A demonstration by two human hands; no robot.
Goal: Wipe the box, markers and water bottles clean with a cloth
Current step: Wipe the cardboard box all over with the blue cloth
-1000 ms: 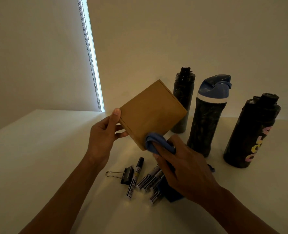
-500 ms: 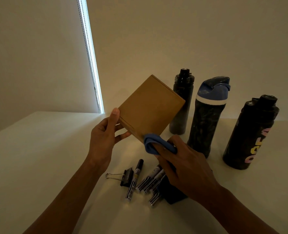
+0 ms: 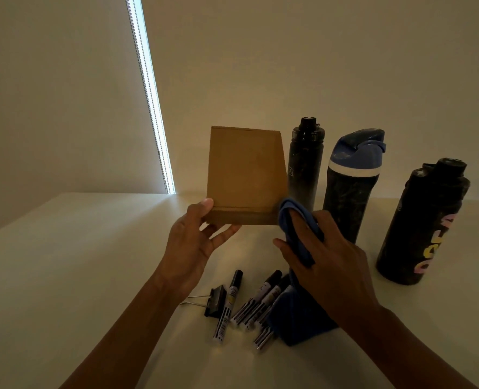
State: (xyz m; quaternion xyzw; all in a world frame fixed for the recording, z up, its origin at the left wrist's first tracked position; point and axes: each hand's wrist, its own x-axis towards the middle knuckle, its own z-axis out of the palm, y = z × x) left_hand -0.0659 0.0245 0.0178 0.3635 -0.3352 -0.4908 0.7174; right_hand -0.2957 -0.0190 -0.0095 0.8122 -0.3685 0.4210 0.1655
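Left hand (image 3: 190, 245) pinches the closed, plain brown box (image 3: 246, 175) — right hand (image 3: 328, 259) clutches the blue cloth (image 3: 284, 213) against its corner.

Pale matte surface (image 3: 64, 276), pretty dim in here. Three bottles stand upright in a row from about 1 to 3 o'clock: a slim black bottle (image 3: 304, 169), a blue-lidded bottle (image 3: 350, 192) just beside it, then a fat lettered bottle (image 3: 420, 220) set a bit apart. Down at 6 o'clock a bunch of markers (image 3: 258, 303) lies flat. A lone marker (image 3: 228, 307) sits at the bunch's 9 o'clock, with a black binder clip (image 3: 214, 303) right beside it. The tail of a blue cloth (image 3: 297, 329) rests at the bunch's 3 o'clock, overlapping a couple of them.
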